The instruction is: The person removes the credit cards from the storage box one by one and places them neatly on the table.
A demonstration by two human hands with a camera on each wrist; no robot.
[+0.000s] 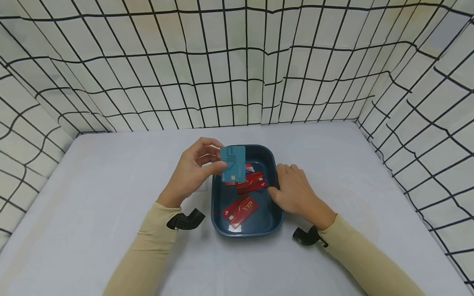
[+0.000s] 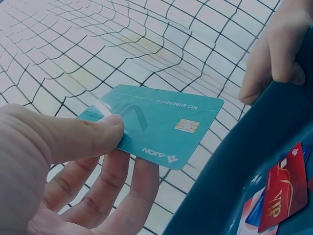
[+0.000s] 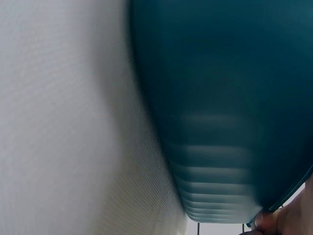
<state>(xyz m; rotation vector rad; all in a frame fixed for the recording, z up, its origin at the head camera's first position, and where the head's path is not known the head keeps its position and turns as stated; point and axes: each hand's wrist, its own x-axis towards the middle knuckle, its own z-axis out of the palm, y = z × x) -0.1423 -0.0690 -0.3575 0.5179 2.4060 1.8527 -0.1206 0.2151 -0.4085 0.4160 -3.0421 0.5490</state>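
My left hand (image 1: pixel 192 168) pinches a teal VIP card (image 1: pixel 233 164) between thumb and fingers, above the left side of a dark blue tray (image 1: pixel 264 218). In the left wrist view the teal card (image 2: pixel 168 117) shows a gold chip, AION lettering and a printed number. My right hand (image 1: pixel 298 193) grips the tray's right rim, with the thumb over the edge. Inside the tray lie a red VIP card (image 1: pixel 240 210) near the front and another red card (image 1: pixel 253 182) overlapping more cards farther back. The held card hides part of that pile.
The tray stands on a white-covered table (image 1: pixel 111 197). Black wire grid panels (image 1: pixel 214 65) rise along the back and both sides, against pale walls. A pale flat rectangle (image 1: pixel 202 186) lies at the tray's left side. Each wrist wears a black camera mount (image 1: pixel 187 220).
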